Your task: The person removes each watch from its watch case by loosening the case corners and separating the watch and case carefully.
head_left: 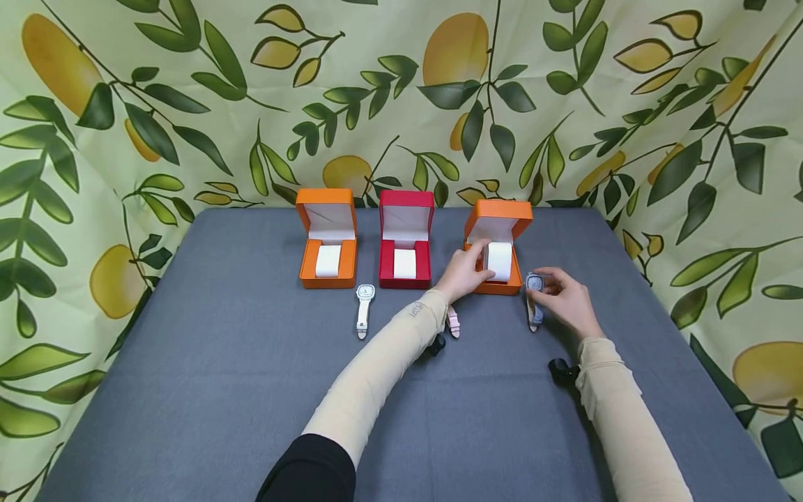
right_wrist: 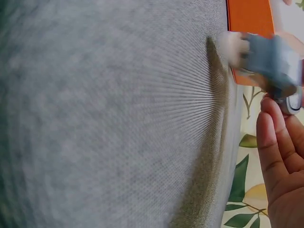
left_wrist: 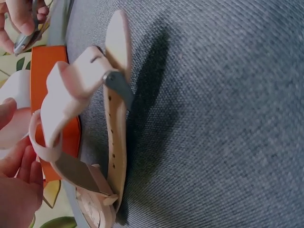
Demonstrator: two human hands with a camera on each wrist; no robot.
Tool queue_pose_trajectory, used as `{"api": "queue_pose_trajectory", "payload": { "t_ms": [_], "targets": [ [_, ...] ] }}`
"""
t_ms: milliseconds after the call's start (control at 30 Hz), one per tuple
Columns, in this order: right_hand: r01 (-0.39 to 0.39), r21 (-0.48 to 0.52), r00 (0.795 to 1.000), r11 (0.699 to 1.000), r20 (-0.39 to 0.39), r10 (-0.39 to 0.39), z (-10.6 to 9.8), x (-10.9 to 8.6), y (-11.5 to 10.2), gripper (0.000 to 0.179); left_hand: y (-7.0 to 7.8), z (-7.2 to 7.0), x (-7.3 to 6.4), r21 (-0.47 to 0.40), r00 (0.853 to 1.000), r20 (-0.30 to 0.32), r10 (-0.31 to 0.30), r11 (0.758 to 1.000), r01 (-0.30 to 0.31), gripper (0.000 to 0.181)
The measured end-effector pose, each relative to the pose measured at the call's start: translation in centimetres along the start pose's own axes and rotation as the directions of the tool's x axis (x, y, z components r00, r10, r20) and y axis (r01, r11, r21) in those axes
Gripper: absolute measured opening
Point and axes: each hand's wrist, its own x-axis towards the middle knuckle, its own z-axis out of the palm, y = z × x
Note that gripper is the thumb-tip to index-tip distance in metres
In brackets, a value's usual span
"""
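In the head view my left hand (head_left: 465,270) reaches into the right orange watch box (head_left: 516,280) and grips its white watch cushion (head_left: 500,261). My right hand (head_left: 567,300) pinches a watch with a blue strap (head_left: 534,284) by its case, just right of that box. The strap hangs down, and in the right wrist view the blue strap (right_wrist: 266,54) is blurred. A pink watch (head_left: 453,323) lies partly behind my left forearm. Close up in the left wrist view, the pink watch (left_wrist: 114,128) has its strap standing up in a loop.
Another orange watch box (head_left: 329,283) and a red watch box (head_left: 404,283) stand with lids raised, each holding a white cushion. Before them lies a white watch (head_left: 364,310). A leaf-patterned cloth (head_left: 376,84) hangs behind the grey-blue table (head_left: 219,348).
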Motion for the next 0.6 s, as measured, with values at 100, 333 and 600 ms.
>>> {"api": "queue_pose_trajectory", "payload": {
  "t_ms": [100,333,600],
  "targets": [
    [0.017,-0.023,1.000,1.000,0.000,-0.017,0.02,0.10,0.16,0.044,-0.07,0.14,0.02,0.027,1.000,-0.009,-0.006,1.000,0.006,0.061],
    [0.056,-0.112,0.998,0.992,0.012,-0.055,-0.03,0.32,-0.13,0.041,0.01,0.32,0.18,0.086,0.999,-0.012,-0.039,0.995,0.040,0.062],
    [-0.004,-0.203,0.997,0.979,0.075,0.020,0.20,0.52,-0.34,0.039,0.54,0.41,0.30,0.191,0.997,-0.014,-0.079,0.978,0.080,0.061]
  ]
}}
